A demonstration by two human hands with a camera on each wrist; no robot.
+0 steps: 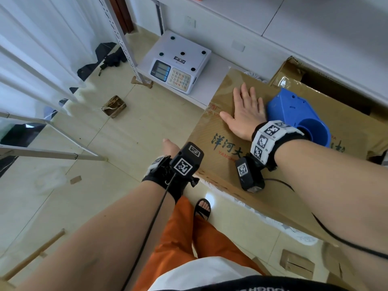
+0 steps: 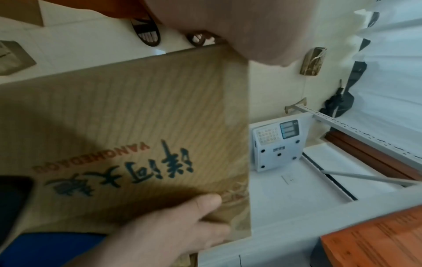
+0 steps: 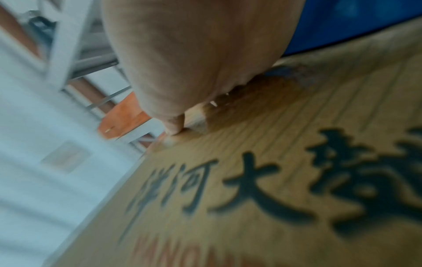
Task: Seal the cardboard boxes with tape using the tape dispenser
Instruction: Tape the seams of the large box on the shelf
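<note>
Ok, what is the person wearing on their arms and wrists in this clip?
Both forearms are bare, no sleeves. The left hand has a black wrist strap carrying a black camera block with square black-and-white markers and a thin black cable. The right hand has a white band of similar markers, with a black camera and cable.

Glossy beige tiled floor [image 1: 147,114], white curtains [image 1: 31,49], grey metal shelving [image 1: 123,38]

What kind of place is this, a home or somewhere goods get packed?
Probably a small packing or storage room: a weighing scale sits on a low shelf, printed cardboard boxes stand on the tiled floor, and a blue tape dispenser lies on one.
</note>
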